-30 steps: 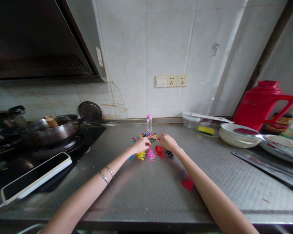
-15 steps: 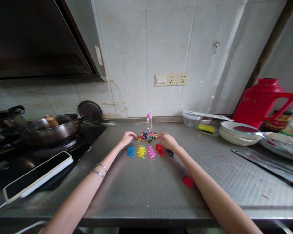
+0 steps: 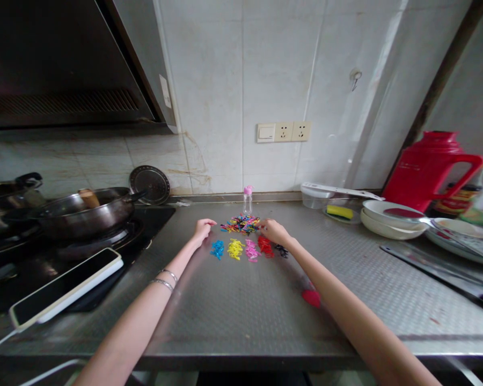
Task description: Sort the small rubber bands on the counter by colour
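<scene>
A mixed pile of small colourful rubber bands [image 3: 241, 224] lies on the metal counter. Nearer to me sit separate heaps: blue bands [image 3: 217, 250], yellow bands [image 3: 235, 249], pink bands [image 3: 251, 250], red bands [image 3: 265, 247] and black bands [image 3: 282, 251], partly behind my right wrist. My left hand [image 3: 203, 229] is just left of the pile, apart from it, fingers drawn together; anything in them is too small to make out. At the pile's right edge, my right hand [image 3: 273, 231] has its fingers bent and closed, their tips touching the bands. What they pinch is hidden.
Behind the pile stands a clear bottle with a pink cap [image 3: 248, 199]. At left are a phone [image 3: 66, 287] and a pan [image 3: 86, 217] on the stove. On the right are a yellow sponge [image 3: 339, 212], bowls [image 3: 392, 228], a knife [image 3: 434, 276] and a red thermos [image 3: 426, 171].
My left hand has drawn back to the left, away from the pile's edge. My right hand stays at the right edge of the pile, its fingers curled slightly more.
</scene>
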Demonstrator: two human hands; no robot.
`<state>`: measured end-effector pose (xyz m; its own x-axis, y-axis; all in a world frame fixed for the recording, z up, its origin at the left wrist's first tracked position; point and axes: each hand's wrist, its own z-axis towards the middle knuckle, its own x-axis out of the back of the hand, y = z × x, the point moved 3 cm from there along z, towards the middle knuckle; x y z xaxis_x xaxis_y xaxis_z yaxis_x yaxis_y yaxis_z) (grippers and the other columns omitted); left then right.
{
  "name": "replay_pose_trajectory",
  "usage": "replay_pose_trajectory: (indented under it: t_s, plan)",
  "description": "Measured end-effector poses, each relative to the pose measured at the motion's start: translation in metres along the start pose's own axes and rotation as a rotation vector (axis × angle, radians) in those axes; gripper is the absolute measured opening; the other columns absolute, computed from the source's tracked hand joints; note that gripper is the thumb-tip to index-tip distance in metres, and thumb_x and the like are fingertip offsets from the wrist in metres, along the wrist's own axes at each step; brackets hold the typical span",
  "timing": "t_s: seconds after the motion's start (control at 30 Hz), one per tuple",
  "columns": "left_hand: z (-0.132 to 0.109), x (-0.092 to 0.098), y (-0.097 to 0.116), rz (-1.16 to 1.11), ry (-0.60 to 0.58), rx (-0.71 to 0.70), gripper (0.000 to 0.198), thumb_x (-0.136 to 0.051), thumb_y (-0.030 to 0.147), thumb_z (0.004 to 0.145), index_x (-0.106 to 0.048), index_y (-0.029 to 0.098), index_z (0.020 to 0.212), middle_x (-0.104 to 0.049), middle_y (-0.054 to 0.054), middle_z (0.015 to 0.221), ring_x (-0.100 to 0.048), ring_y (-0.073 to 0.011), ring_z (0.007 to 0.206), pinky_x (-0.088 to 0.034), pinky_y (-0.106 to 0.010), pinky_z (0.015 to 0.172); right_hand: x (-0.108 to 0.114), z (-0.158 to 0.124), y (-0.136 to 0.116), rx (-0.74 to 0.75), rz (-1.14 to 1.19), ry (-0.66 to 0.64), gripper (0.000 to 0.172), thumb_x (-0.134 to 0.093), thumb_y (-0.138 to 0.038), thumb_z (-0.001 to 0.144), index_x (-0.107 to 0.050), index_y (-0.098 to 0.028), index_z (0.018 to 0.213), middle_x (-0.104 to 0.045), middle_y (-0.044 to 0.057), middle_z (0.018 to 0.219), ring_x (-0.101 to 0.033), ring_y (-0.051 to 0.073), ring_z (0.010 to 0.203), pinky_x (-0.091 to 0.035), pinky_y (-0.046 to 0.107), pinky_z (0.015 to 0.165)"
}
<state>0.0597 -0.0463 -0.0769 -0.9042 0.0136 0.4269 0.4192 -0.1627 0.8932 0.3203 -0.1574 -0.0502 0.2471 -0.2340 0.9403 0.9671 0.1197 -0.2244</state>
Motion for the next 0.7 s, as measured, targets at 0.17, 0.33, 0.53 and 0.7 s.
replay_pose_trajectory:
  t_s: [0.17, 0.33, 0.53, 0.7]
  plan:
    - [0.002, -0.004, -0.002, 0.033, 0.008, -0.064, 0.037, -0.036, 0.003, 0.059, -0.068, 0.011, 0.078, -0.066, -0.006, 0.075, -0.044, -0.0061, 0.042, -0.034, -0.018, 0.043, -0.002, 0.01, -0.001, -0.044, -0.065, -0.008, 0.032, -0.044, -0.02, 0.078, -0.061, -0.024, 0.105, -0.059, 0.008, 0.102, -0.05, 0.02, 0.099, -0.039, 0.025, 0.08]
    - [0.002, -0.004, 0.0, 0.04, 0.046, -0.13, 0.035, -0.036, 0.004, 0.059, -0.068, 0.012, 0.071, -0.067, -0.007, 0.076, -0.058, -0.0137, 0.067, -0.044, -0.023, 0.062, -0.002, 0.017, -0.006, -0.015, -0.095, -0.025, 0.027, -0.047, -0.021, 0.076, -0.064, -0.022, 0.096, -0.06, 0.009, 0.1, -0.05, 0.021, 0.097, -0.039, 0.025, 0.077]
    - [0.005, -0.005, -0.004, 0.027, 0.048, -0.178, 0.033, -0.036, 0.005, 0.059, -0.067, 0.013, 0.066, -0.067, -0.006, 0.074, -0.06, -0.0153, 0.076, -0.045, -0.026, 0.071, 0.002, 0.018, -0.009, 0.009, -0.128, -0.021, 0.022, -0.047, -0.022, 0.076, -0.065, -0.021, 0.087, -0.061, 0.008, 0.093, -0.052, 0.02, 0.092, -0.04, 0.023, 0.07]
    - [0.005, -0.007, -0.004, 0.043, 0.043, -0.191, 0.03, -0.038, 0.007, 0.06, -0.067, 0.012, 0.066, -0.067, -0.006, 0.072, -0.06, -0.0157, 0.074, -0.045, -0.026, 0.07, 0.009, 0.021, -0.006, -0.016, -0.133, -0.021, 0.02, -0.047, -0.026, 0.077, -0.066, -0.02, 0.082, -0.061, 0.007, 0.089, -0.054, 0.018, 0.086, -0.04, 0.022, 0.066]
